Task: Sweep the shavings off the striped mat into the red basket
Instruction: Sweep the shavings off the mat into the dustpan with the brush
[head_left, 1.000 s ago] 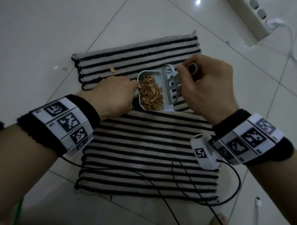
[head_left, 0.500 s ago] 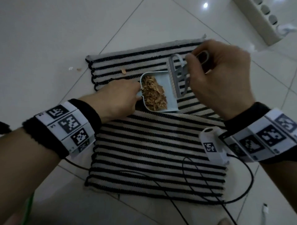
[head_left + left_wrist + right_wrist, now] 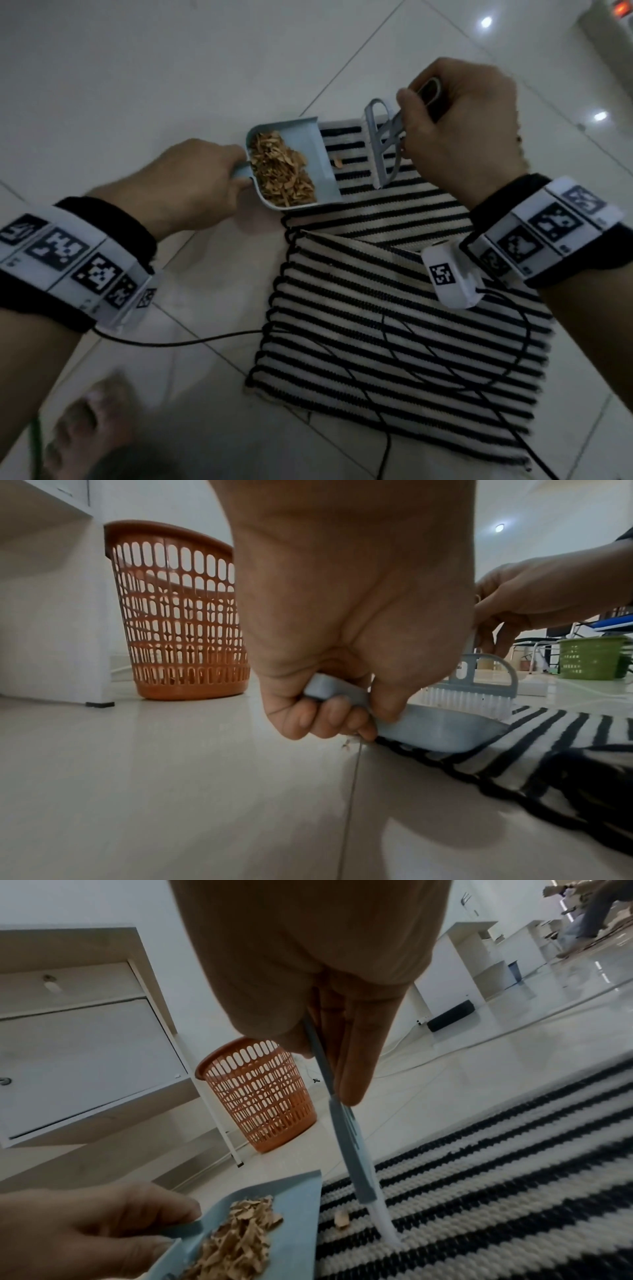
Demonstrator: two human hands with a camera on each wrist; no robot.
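Tan wood shavings (image 3: 282,173) are heaped in the pale blue plastic dustpan (image 3: 310,164), which sits at the far left corner of the black-and-cream striped woven mat (image 3: 394,329), so most of the sweeping looks done. One stray shaving (image 3: 338,162) lies on the mat between the pan's lip and the grey hand brush (image 3: 378,150). Nothing's tipped yet: the red slotted plastic basket (image 3: 178,610) stands well beyond the mat. Left hand (image 3: 191,185) grips the pan handle, fingers curled; right hand (image 3: 459,126) pinches the brush handle.
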